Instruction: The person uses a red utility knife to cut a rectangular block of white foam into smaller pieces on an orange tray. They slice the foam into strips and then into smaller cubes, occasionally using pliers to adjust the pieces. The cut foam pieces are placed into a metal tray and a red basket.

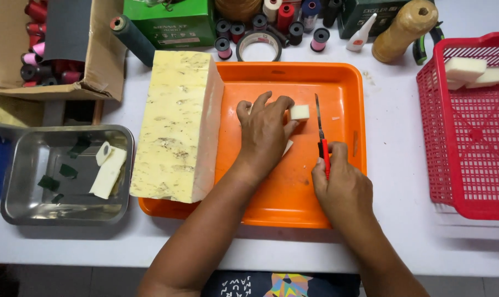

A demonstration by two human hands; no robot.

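White table's orange tray (348, 77): left hand (264, 135) pins foam piece (300, 112).

Counts, head view:
- 1 orange plastic tray (345, 82), mid-surface.
- 1 large pale-yellow foam block (175, 124), on the tray's left edge.
- 1 small white foam cube (300, 112) in the tray; 1 flat offcut partly hidden beside it.
- 1 red-handled knife (321, 132).
- 1 steel rectangular pan (18, 165), left edge: 2 white foam pieces, about 4 dark green scraps.
- 1 red plastic mesh basket (469, 165), right edge: at least 3 white foam pieces.
- 1 cardboard box (103, 66), far-left corner; spools inside too crowded to count.
- 2 green boxes, 1 tape roll (258, 45), 1 tan twine cone (403, 27) along the far edge.
- Loose thread spools there: roughly 9.
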